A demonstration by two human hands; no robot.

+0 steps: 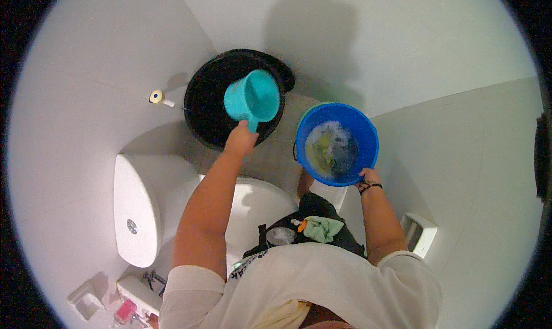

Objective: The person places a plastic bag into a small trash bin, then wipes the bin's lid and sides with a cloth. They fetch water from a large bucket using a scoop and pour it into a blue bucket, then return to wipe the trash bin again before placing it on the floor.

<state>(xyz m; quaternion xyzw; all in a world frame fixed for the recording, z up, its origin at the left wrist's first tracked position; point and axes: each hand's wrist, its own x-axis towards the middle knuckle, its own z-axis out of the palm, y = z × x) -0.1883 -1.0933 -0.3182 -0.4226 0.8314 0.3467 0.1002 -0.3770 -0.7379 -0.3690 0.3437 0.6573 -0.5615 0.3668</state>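
Note:
My left hand [241,140] grips the handle of a turquoise plastic dipper [235,98]. The dipper is tilted over a large black tub [202,126], its bowl facing the right side; whether it holds water I cannot tell. On the right, my right hand [368,178] holds the near rim of a blue plastic bucket [368,133]. Foamy water [340,135] with something yellowish-green in it lies at the bucket's bottom. Behind the bucket's far left edge shows a strip of a green rim [311,108]. The tub's inside is too dark to read.
A valve [156,97] juts from the left wall beside the tub. The toilet tank [138,212] and its closed white lid [258,204] are near my left arm. A white wall-mounted holder [417,234] sits by my right elbow. A sink [140,292] stands at lower left.

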